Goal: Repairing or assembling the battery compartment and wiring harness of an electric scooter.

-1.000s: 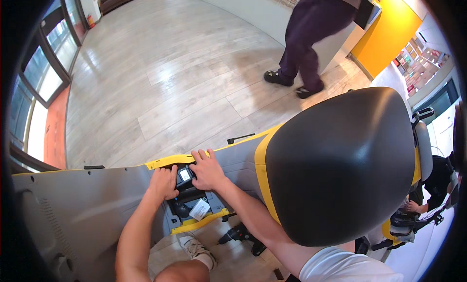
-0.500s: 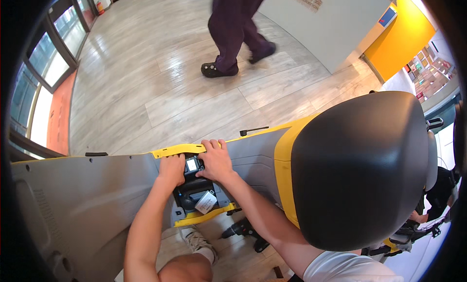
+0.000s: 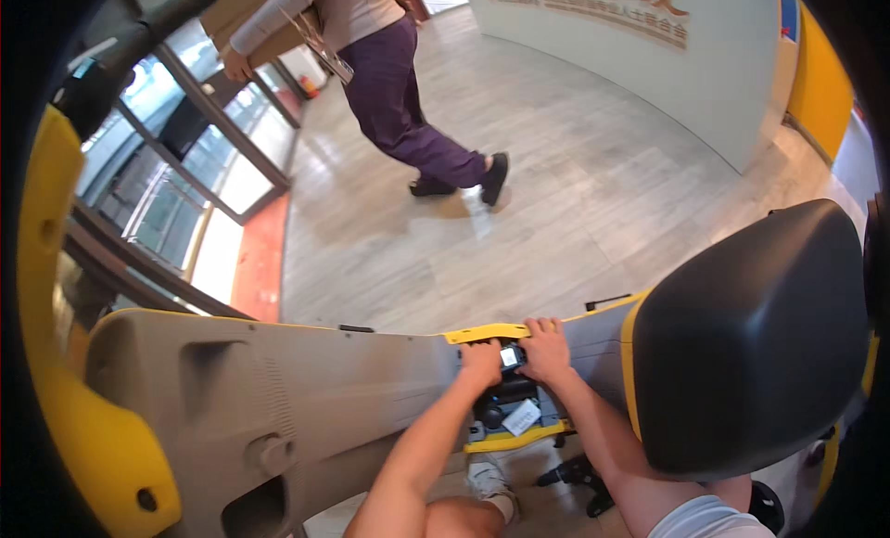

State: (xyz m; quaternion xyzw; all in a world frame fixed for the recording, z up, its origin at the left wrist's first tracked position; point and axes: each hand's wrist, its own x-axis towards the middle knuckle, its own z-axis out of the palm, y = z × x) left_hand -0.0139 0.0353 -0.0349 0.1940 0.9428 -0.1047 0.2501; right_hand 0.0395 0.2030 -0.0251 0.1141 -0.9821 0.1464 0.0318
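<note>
A grey scooter body with yellow trim (image 3: 241,371) stretches across below me, with an uncovered compartment in its middle. My left hand (image 3: 480,362) has bent fingers at the left of a black module with a small white label (image 3: 510,356); what they grip is hidden. My right hand (image 3: 547,352) is closed over the yellow rim (image 3: 486,332), its thumb beside the module. Below lie black parts and a white-labelled item (image 3: 521,416), above a lower yellow strip (image 3: 505,442). A black seat (image 3: 746,343) is at the right.
A person (image 3: 399,111) in purple trousers walks by, carrying a cardboard piece (image 3: 222,9). A black power drill (image 3: 579,482) lies on the floor by my shoe (image 3: 487,478). Glass doors (image 3: 213,158) stand left, a white counter (image 3: 630,83) and yellow panel (image 3: 816,83) at upper right.
My view has turned left, bringing the scooter's yellow front end into sight. The walking person has moved left, and more of them shows. Both my hands remain at the compartment.
</note>
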